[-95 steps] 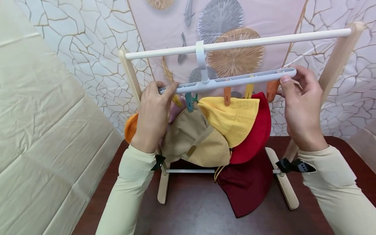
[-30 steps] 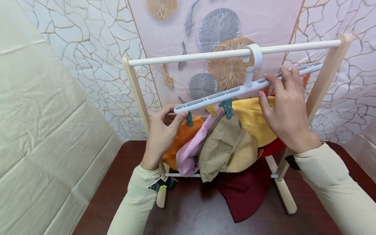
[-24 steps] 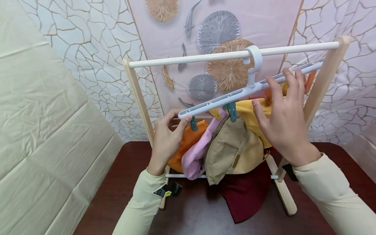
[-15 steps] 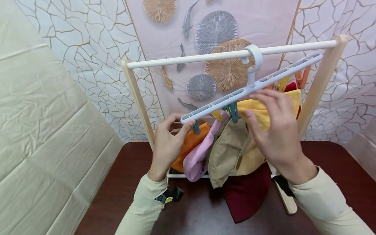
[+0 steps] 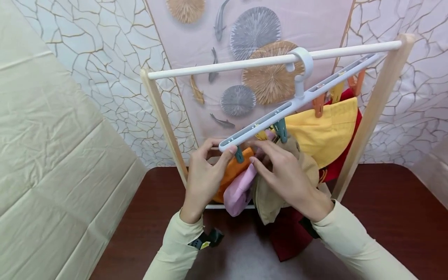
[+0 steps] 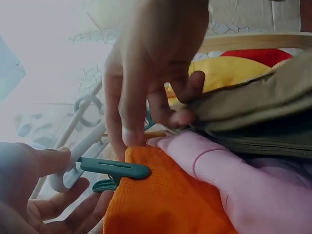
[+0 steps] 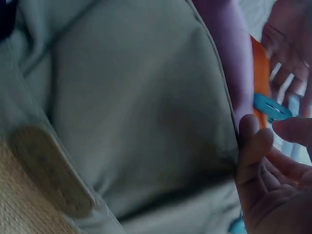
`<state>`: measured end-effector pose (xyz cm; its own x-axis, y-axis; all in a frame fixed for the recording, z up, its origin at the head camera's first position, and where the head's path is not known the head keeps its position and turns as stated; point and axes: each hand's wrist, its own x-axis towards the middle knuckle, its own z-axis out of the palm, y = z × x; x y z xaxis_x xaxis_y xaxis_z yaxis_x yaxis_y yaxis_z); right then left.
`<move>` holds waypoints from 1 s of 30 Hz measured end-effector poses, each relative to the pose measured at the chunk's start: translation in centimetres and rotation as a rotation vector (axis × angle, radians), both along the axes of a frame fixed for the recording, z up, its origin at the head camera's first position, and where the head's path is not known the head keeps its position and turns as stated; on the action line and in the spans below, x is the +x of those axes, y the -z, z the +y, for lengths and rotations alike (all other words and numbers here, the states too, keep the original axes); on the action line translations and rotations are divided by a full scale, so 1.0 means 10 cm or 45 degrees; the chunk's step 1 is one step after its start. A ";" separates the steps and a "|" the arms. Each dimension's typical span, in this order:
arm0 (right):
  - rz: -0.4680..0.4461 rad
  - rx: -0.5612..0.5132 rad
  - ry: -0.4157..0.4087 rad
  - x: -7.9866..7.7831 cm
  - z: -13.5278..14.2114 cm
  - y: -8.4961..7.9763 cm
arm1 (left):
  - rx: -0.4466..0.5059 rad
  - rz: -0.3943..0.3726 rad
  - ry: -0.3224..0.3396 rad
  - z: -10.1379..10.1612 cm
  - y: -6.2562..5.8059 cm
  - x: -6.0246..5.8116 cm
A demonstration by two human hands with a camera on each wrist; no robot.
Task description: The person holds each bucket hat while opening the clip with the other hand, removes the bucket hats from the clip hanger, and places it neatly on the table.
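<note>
My left hand [image 5: 204,179] pinches the low left end of a pale blue clip hanger [image 5: 262,124], thumb on top. The hanger hooks over the rack's white bar and tilts up to the right. Below the left fingers, a teal clothespin [image 6: 114,168] grips an orange hat [image 6: 165,195]. My right hand [image 5: 288,179] reaches in from the right, its fingertips at the orange hat's top edge, close to the clothespin. Beside that hang a pink hat [image 5: 239,190], a khaki hat [image 7: 146,107] in front of the right hand's wrist camera, and a yellow hat [image 5: 323,132].
The wooden rack's right post [image 5: 371,120] stands beside the hanger's high end. Behind the yellow hat hangs a red hat [image 5: 355,134]. A dark red cloth piece [image 5: 290,237] hangs low, over the brown table [image 5: 140,233]. Patterned cloth [image 5: 105,70] covers the back.
The hanger's hook sits further right on the bar than at first, and the hanger tilts more steeply. My right hand has left the hanger's right part and come down left to the orange hat.
</note>
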<state>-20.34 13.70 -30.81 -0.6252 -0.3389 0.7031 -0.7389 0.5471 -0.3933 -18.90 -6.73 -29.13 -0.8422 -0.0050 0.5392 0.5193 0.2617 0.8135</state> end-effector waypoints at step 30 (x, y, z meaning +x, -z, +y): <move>0.055 -0.006 0.195 0.13 -0.09 0.25 | 0.144 0.011 0.143 0.17 0.25 -0.07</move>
<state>-19.01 12.77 -33.36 -0.6382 -0.2383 0.7320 -0.6634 0.6527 -0.3658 -19.63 -5.01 -31.59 -0.8363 0.0276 0.5475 0.5470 0.1088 0.8300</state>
